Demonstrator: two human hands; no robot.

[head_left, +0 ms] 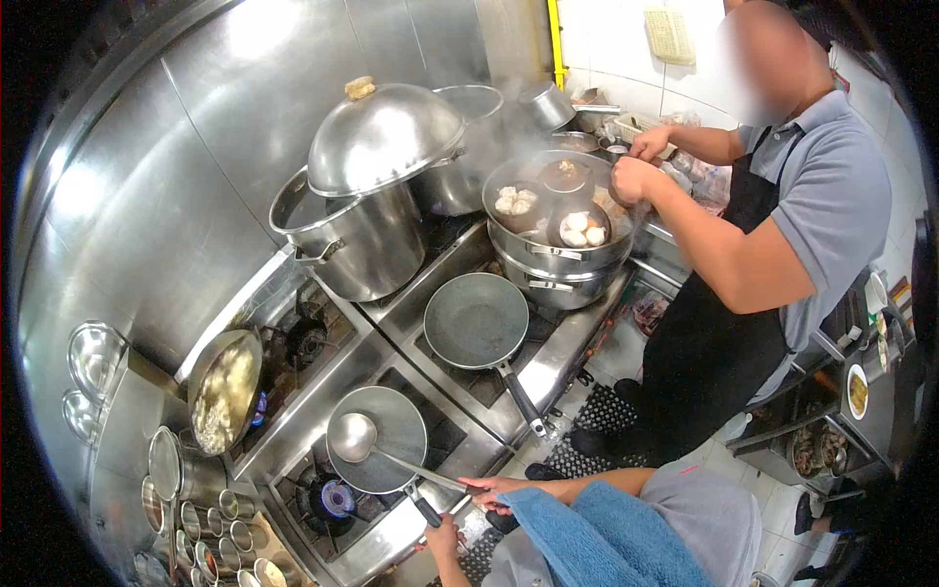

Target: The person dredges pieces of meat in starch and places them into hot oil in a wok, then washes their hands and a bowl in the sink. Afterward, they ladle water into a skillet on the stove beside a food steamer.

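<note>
My ladle [350, 437] is smooth, glossy metal; my frying pan [399, 423] shows a matt interior. My towel [611, 543] is rough, fluffy cloth. The domed lid [386, 142] is polished metal; the wall panelling [147, 186], reflective sheet metal.

From here, the head camera peers down and forward over the stove [546, 370], its wide view tilted: left hand [444, 537] and right hand [486, 493] close below, steel wall [127, 235] farther off.
</note>
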